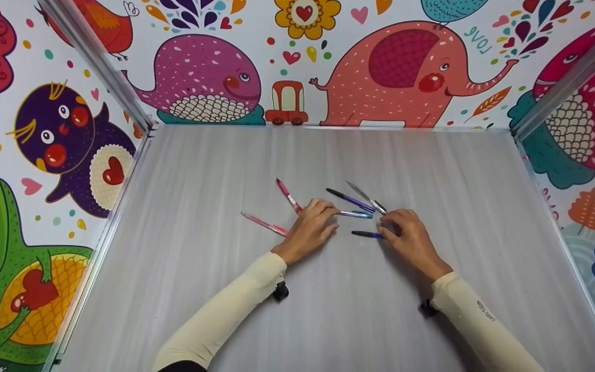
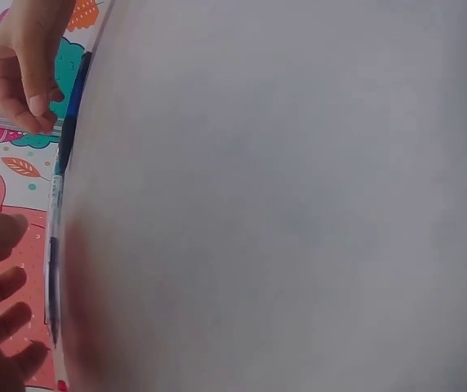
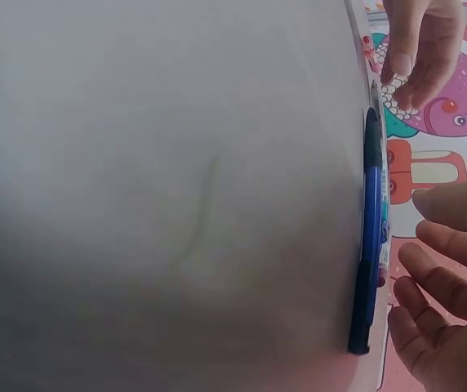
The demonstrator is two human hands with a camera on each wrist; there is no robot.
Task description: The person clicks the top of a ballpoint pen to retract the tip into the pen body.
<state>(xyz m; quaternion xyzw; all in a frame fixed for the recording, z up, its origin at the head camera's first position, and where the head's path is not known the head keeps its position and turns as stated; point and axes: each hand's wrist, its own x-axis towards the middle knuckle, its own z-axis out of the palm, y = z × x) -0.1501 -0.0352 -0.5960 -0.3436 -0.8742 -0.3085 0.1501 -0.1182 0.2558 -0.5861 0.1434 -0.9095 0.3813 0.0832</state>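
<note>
Several pens lie on the table around my two hands. My left hand (image 1: 310, 227) hovers with loosely bent fingers over a red-and-white pen (image 1: 288, 195), a pink pen (image 1: 264, 223) and a light-blue pen (image 1: 358, 214), partly covering them. My right hand (image 1: 408, 237) is nearest to a blue pen with black ends (image 3: 371, 196), whose far part it hides in the head view. Past its fingertips lie a silver-grey pen (image 1: 364, 195) and a dark-blue pen (image 1: 348, 199), touching or crossing at their near ends. In the wrist views, the fingers look apart and grip nothing.
The grey wood-grain table (image 1: 297, 320) has metal-edged sides. Cartoon-printed panels (image 1: 215, 77) stand at the back, left and right, with metal posts at the back corners. A small black device (image 1: 280, 291) sits under the left cuff, another black device (image 1: 427, 308) at the right.
</note>
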